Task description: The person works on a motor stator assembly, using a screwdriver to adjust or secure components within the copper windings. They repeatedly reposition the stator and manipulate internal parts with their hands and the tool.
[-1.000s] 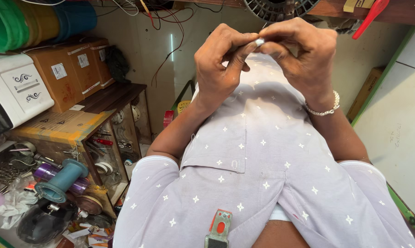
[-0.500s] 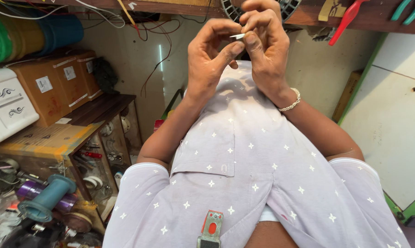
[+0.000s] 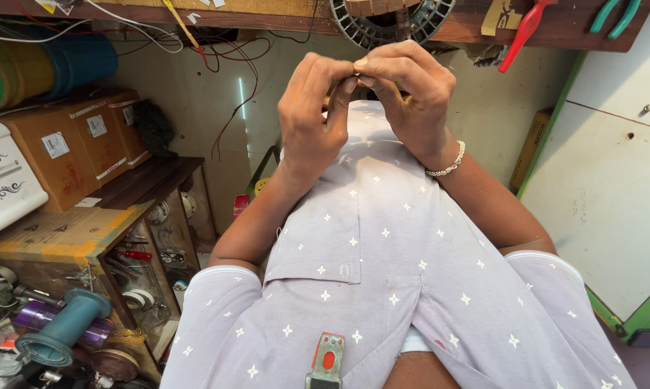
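Note:
My left hand [image 3: 312,119] and my right hand [image 3: 410,97] are raised together over my pale lilac star-patterned shirt [image 3: 382,288]. Their fingertips pinch a small thin object [image 3: 354,74], which is almost wholly hidden between them, so I cannot tell what it is. A dark sliver shows just below the left fingers. A silver bracelet [image 3: 446,165] circles my right wrist. Both hands hover below a round ribbed metal ring [image 3: 390,20] on the wooden bench edge.
Brown cardboard boxes [image 3: 80,140] and a white box [image 3: 5,184] sit on a wooden shelf unit at the left. A teal spool [image 3: 60,330] lies below it. Red pliers [image 3: 523,30] and green-handled pliers [image 3: 614,14] hang at the top right. A white panel [image 3: 613,166] stands at the right. A red-and-grey clip [image 3: 326,360] sits on my shirt.
Both hands have shifted slightly and the fingertips have closed tighter; the small pale piece seen between them earlier is now covered.

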